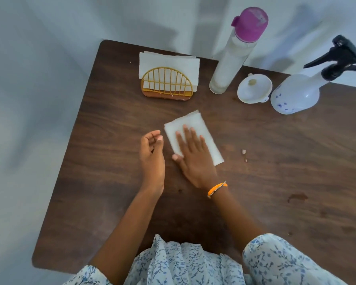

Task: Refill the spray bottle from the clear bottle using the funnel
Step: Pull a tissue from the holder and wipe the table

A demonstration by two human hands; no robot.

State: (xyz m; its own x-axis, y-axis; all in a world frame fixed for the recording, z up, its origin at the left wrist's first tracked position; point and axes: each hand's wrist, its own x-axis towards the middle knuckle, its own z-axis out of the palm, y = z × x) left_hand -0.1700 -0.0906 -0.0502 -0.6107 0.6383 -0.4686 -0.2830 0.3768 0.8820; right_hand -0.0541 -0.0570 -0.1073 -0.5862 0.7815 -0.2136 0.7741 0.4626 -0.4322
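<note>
A tall clear bottle (229,64) with a purple cap stands at the back of the dark wooden table (111,182). To its right a white funnel (254,89) sits mouth up on the table. Further right stands the white spray bottle (296,95) with a black trigger head screwed on. My right hand (193,155) lies flat, fingers spread, on a folded white napkin (201,130) in the middle of the table. My left hand (152,155) hovers just left of the napkin, fingers loosely curled, holding nothing.
A gold wire napkin holder (165,85) with white napkins stands at the back left. Small crumbs (244,153) lie right of the folded napkin, and a dark stain (297,196) marks the table's right side. A pale wall runs behind the table.
</note>
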